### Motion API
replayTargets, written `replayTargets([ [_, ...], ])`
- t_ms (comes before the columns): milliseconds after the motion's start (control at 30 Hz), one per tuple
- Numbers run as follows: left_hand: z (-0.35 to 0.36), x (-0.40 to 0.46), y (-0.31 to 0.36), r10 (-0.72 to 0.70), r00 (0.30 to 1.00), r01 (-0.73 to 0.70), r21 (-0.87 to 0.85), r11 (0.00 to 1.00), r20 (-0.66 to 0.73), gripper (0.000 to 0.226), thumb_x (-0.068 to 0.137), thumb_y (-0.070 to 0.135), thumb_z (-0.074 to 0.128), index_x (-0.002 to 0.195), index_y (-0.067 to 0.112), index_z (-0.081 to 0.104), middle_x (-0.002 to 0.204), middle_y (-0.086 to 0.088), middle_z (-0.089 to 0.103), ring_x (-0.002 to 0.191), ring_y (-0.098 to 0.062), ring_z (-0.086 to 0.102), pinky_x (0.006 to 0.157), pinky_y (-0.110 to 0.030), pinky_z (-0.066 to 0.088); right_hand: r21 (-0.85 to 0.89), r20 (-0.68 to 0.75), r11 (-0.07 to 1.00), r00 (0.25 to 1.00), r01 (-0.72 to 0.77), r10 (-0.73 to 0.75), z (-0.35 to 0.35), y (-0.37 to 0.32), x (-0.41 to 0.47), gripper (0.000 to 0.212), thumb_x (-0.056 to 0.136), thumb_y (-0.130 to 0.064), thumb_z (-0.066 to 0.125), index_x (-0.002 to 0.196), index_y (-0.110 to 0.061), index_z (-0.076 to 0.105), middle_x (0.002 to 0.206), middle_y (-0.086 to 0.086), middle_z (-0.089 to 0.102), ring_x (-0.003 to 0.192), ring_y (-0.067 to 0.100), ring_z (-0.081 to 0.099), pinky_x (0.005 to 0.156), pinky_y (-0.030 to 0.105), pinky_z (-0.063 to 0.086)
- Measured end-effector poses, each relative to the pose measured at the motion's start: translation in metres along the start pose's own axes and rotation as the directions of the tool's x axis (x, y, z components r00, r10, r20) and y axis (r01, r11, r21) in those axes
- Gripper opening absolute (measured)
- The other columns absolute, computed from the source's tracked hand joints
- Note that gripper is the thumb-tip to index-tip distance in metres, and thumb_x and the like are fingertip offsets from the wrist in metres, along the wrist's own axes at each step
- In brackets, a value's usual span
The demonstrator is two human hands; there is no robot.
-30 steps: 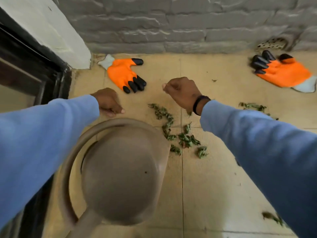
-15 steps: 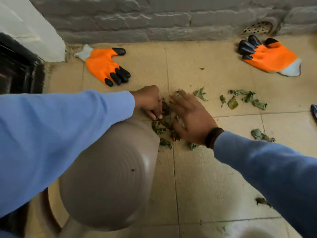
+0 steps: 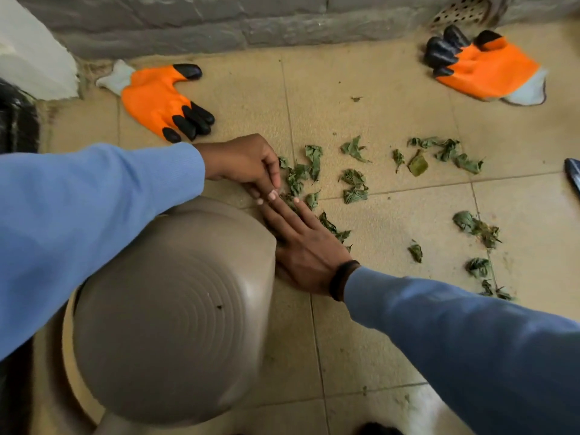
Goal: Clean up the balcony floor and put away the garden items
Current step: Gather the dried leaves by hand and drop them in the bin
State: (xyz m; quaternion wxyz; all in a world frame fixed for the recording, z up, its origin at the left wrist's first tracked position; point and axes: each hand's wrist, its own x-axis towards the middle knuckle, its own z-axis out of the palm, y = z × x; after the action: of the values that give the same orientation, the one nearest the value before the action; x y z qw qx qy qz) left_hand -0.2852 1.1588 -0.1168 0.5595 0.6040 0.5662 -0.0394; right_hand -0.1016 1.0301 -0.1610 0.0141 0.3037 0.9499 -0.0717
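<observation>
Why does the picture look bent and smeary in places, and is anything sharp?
Head view: the wide lens bows the grey brick wall and stretches the blue sleeves at the edges; the right-hand orange glove with black fingertips and the tilted tan plastic pot look motion-smeared; the scattered green leaves stay fairly crisp; light is soft and even, with a pale glare patch on the beige tiles near the bottom.

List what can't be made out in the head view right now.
- Left hand: leaves under its curled fingers; whether it grips any is hidden.
- Right hand: palm side hidden; its edge is behind the pot.
- Pot: blurred; whether it touches the floor is unclear.
- Dark object: cut off by the right edge, unidentifiable.
- Drain: cut by the top edge.
</observation>
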Motion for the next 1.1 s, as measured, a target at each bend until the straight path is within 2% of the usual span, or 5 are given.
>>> replayTargets([
  [167,0.001,-0.003,-0.002,0.063,0.998,-0.061,0.052,0.997,-0.025,0.019,0.081,-0.007,0.076,0.079,0.012,0.072,0.067,0.003,0.071,0.059,0.0,0.065,0.062,-0.019,0.052,-0.001,-0.088,0.998,0.995,-0.056,0.055,0.005,0.008,0.01,0.048,0.102,-0.032,0.035,0.147,-0.023,0.048,0.164,0.016,0.024,0.152,0.041,0.014,0.121,0.06,0.012],
  [333,-0.002,-0.002,0.0,-0.021,0.998,0.004,-0.253,0.968,-0.067,0.006,0.094,0.011,0.07,0.092,0.008,0.065,0.08,-0.011,0.072,0.07,-0.019,0.073,0.064,-0.027,0.06,-0.052,-0.132,0.977,0.971,-0.206,0.197,0.006,0.047,0.009,0.046,0.105,-0.032,0.041,0.15,-0.025,0.045,0.162,0.011,0.03,0.151,0.043,0.018,0.12,0.062,0.012],
  [433,-0.004,-0.003,-0.001,0.071,0.976,-0.096,-0.112,0.989,-0.207,0.01,0.093,0.017,0.073,0.096,0.01,0.066,0.085,-0.012,0.072,0.07,-0.016,0.066,0.066,-0.031,0.056,-0.066,-0.106,0.946,0.945,-0.317,0.31,0.002,0.068,0.002,0.045,0.105,-0.032,0.041,0.149,-0.024,0.047,0.161,0.012,0.033,0.149,0.046,0.02,0.118,0.066,0.015],
  [700,-0.001,-0.002,0.0,0.195,0.757,-0.176,0.092,0.98,-0.623,0.011,0.095,0.026,0.068,0.096,0.015,0.065,0.076,0.007,0.062,0.067,-0.005,0.059,0.063,-0.022,0.048,-0.001,-0.114,0.951,0.945,-0.31,0.307,-0.018,0.026,0.033,0.059,0.104,-0.042,0.038,0.156,-0.015,0.032,0.165,0.017,0.02,0.153,0.042,0.008,0.122,0.06,0.008],
  [1100,0.002,0.019,0.026,-0.046,0.932,-0.048,-0.248,0.968,-0.359,0.012,0.101,0.009,0.058,0.105,0.004,0.068,0.085,-0.014,0.066,0.083,-0.025,0.064,0.079,-0.037,0.057,-0.22,0.139,0.95,0.957,-0.221,0.255,-0.03,0.08,0.047,0.058,0.106,-0.027,0.027,0.159,-0.009,0.014,0.166,0.015,0.014,0.153,0.038,0.015,0.123,0.052,0.001],
])
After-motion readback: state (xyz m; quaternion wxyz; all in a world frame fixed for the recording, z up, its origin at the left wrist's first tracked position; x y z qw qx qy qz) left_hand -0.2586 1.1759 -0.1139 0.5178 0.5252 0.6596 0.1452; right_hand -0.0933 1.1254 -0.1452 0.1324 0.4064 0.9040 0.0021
